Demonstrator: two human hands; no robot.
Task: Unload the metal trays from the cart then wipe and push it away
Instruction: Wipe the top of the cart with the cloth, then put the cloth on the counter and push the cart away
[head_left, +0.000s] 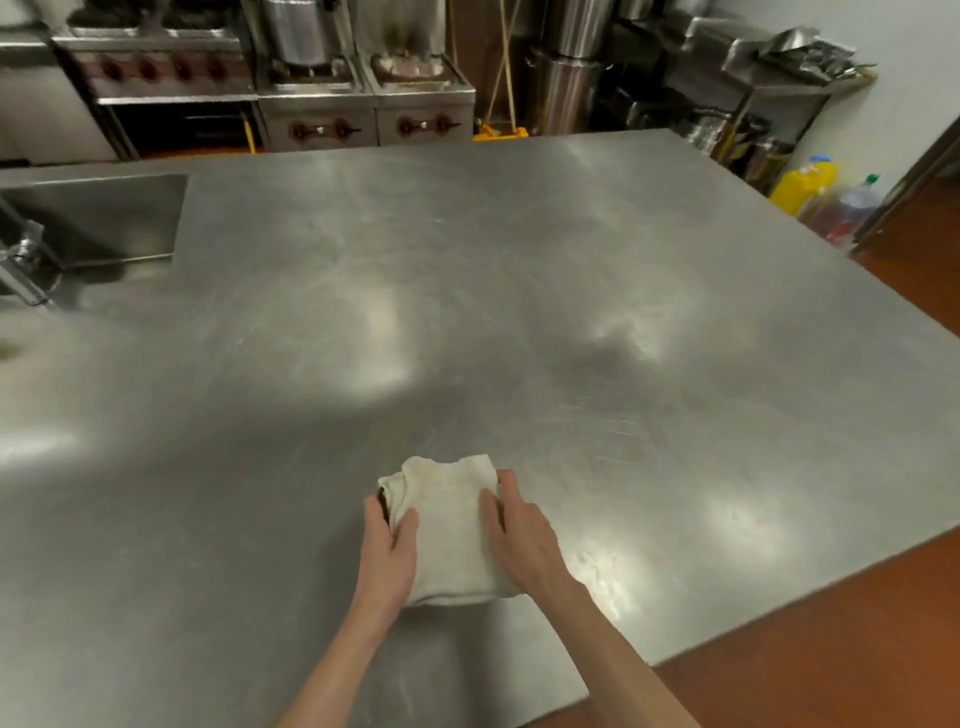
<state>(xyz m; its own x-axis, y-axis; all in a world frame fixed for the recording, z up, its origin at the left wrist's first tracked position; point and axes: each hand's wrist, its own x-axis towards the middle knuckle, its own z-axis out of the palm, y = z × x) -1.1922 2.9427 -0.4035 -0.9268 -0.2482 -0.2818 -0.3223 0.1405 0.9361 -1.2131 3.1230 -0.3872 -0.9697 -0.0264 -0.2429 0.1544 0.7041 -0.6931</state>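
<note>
A folded white cloth (449, 525) with faint yellowish stains lies on the steel table (519, 322), near its front edge. My left hand (389, 556) grips the cloth's left side, thumb on top and fingers curled under the edge. My right hand (519, 535) holds the right side, with its fingers lying over the cloth. No cart and no metal trays are in view.
A sink basin (104, 223) with a tap (23, 265) is set into the table's far left. Gas stoves (322, 104) and a large pot (298, 31) stand behind. Steel shelving (727, 104) and bottles (826, 197) are at the back right, over an orange floor (831, 649).
</note>
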